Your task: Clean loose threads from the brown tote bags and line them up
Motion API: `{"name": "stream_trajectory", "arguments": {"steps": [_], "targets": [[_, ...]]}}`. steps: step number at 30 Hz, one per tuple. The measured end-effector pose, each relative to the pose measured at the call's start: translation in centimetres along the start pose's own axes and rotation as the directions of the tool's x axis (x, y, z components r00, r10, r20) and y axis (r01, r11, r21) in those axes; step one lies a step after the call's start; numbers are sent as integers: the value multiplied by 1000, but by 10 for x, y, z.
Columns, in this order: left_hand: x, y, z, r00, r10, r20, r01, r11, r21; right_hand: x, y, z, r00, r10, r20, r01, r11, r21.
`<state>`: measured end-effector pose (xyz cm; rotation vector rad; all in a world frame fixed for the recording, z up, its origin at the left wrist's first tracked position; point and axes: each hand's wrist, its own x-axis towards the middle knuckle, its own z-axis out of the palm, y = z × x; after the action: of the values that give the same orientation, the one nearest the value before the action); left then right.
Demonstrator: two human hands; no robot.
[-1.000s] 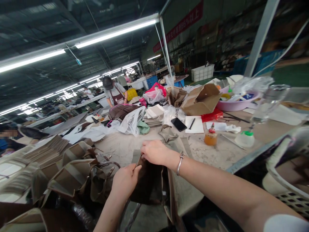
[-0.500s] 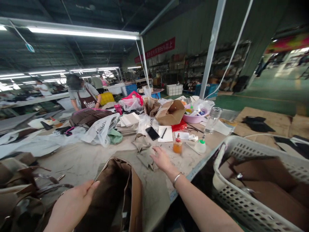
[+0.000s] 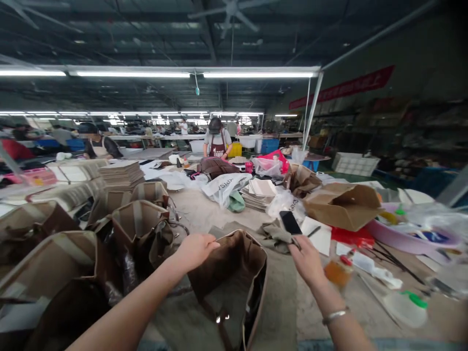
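Note:
In the middle of the table stands an open brown bag (image 3: 228, 263), its dark lining and a strap with shiny metal fittings showing. My left hand (image 3: 197, 251) pinches the bag's upper rim at the left side. To the right of the bag, my right hand (image 3: 307, 258) has its fingers closed on the edge of a crumpled grey-green cloth (image 3: 274, 234); the fingertips are partly hidden. A black phone (image 3: 290, 222) lies just beyond that hand. Under the bag is a flat grey-green sheet (image 3: 280, 297).
Several brown bags (image 3: 135, 214) crowd the left. At the right are a bottle of orange liquid (image 3: 338, 273), a green-capped white bottle (image 3: 407, 307), a cardboard box (image 3: 343, 202) and a lilac basin (image 3: 397, 239). Stacked cards (image 3: 259, 192) lie behind. A co-worker (image 3: 217, 139) stands across the table.
The view has swung left, bringing more bags into sight. My right hand, open before, is now closed on the crumpled cloth. My left hand keeps its hold on the bag's rim.

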<state>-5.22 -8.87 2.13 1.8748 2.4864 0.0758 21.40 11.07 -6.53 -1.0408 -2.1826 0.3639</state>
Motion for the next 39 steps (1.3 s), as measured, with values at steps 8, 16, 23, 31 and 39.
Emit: {"name": "stream_trajectory", "arguments": {"steps": [8, 16, 23, 31, 39], "targets": [[-2, 13, 14, 993, -65, -99, 60, 997, -56, 58, -147, -10, 819, -558, 135, 511, 815, 273], [-5, 13, 14, 992, -113, -60, 105, 987, -119, 56, -176, 37, 605, -642, 471, 614, 753, 238], [-6, 10, 13, 990, -94, -102, 77, 984, -163, 76, -161, 38, 492, -636, 595, 594, 744, 304], [-5, 6, 17, 986, -114, -118, 91, 979, -182, 93, -145, 29, 657, -534, 532, 439, 845, 306], [-4, 5, 19, 987, -98, -124, 70, 975, -212, 62, -179, 23, 491, -633, 599, 495, 768, 406]]}}
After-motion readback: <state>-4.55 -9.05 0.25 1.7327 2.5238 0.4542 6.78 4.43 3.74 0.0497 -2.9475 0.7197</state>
